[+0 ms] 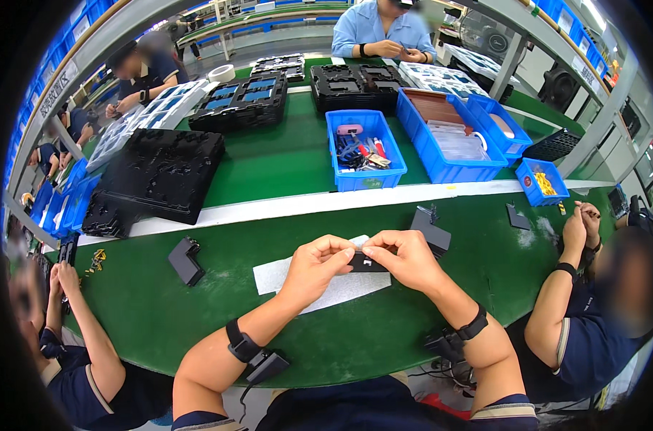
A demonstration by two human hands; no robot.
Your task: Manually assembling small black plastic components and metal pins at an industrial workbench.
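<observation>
My left hand [313,269] and my right hand [407,261] meet in front of me over the table, thumbs and fingertips pinched together. Between them is a small black block-shaped part [369,263] with a little white mark on its face. Both hands grip its upper edge; whether the fingertips also pinch something smaller cannot be made out. Under the hands lies a pale grey-white sheet [341,293] on the green tabletop. A black L-shaped part [187,261] rests to the left, and a black angular part [433,233] lies just beyond my right hand.
Farther back stand a blue bin [369,179] of tools, a larger blue bin [459,171] of sheets, and a small blue bin [529,188] with yellow pieces. Stacked black trays [164,172] are at the left. Co-workers sit on both sides and across; another black part [517,217] lies right.
</observation>
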